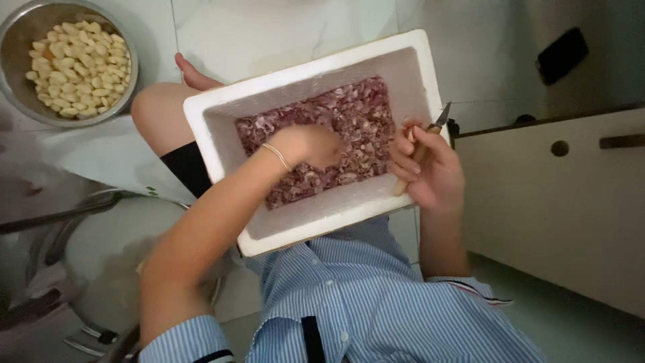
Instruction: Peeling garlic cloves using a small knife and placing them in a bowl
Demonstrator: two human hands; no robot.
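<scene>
In the upper left of the frame sits 1 round metal bowl (67, 62) on the tiled floor, heaped with peeled pale garlic cloves, too many to count. Below it, at the lower left, 1 white round stool or seat with metal legs (114, 262) shows, partly hidden by the person's forearm.

In the middle, 1 white foam box (316, 222) rests on the person's lap, tilted across the frame, its bottom covered with a layer of purplish garlic skins (363, 114). The left hand (310, 144), with 1 thin bracelet at the wrist, reaches down into the box and lies on the skins, fingers curled; whether it grips anything I cannot tell.

Just right of centre, the right hand (430, 171) is at the box's right wall, closed around 1 small knife (424, 146) with a wooden handle, blade pointing up and right. 1 pale clove seems pinched at its fingertips.

On the right stands 1 cream cabinet (557, 202) with 1 round hole.
</scene>
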